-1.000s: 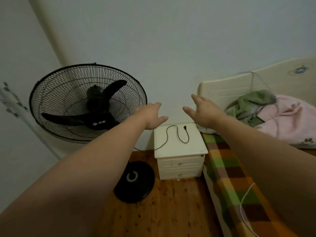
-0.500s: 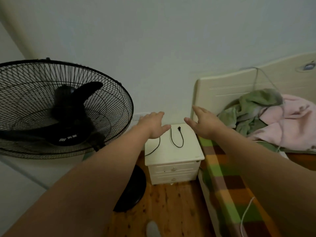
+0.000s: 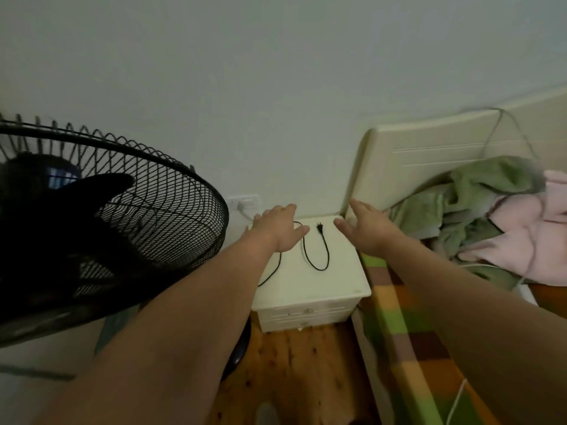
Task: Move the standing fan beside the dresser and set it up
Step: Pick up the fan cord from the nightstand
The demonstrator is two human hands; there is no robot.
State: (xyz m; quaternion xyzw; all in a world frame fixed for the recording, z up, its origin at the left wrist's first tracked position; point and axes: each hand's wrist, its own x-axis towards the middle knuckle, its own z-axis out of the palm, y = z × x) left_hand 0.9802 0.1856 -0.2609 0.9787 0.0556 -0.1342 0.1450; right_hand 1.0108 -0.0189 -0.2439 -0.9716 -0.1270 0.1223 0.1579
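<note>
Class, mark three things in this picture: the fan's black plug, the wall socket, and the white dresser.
black plug (image 3: 320,228): head view, on the plug's body at the cord's end.
wall socket (image 3: 251,200): head view, on its white faceplate.
white dresser (image 3: 337,271): head view, on a bare part of its top.

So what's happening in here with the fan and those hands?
A person is setting up a black standing fan, which stands beside the small white dresser. Its cord lies looped on the dresser top, with the plug not plugged in. The left hand and right hand reach out open above it, holding nothing.
</note>
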